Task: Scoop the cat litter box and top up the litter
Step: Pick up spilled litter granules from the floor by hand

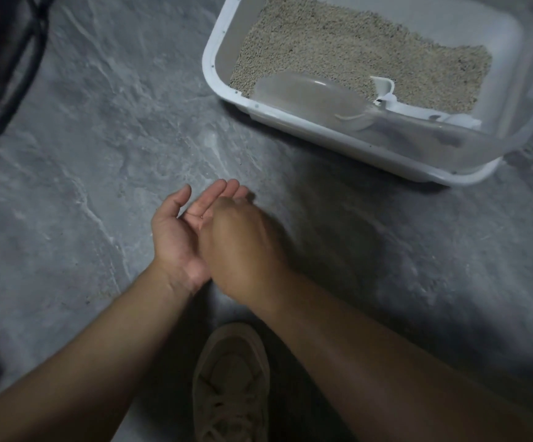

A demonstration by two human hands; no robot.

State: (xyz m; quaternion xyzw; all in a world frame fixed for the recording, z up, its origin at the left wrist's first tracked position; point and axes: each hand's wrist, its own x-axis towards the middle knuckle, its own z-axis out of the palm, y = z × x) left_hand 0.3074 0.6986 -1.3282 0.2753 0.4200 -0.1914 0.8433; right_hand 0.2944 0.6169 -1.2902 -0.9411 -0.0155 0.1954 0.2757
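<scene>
- Your left hand is lying palm up over the grey stone-patterned floor, fingers straight and relaxed, holding nothing.
- Your right hand is resting back-up across the left palm, touching it; its fingers are hidden and blurred, so you cannot tell whether they are curled or straight.
- The white litter box is sitting on the floor, well apart from both hands, toward the upper right.
- Tan litter is covering most of the box's bottom.
- A translucent scoop is lying in the box against its near wall.
- A beige shoe is showing below your forearms.
</scene>
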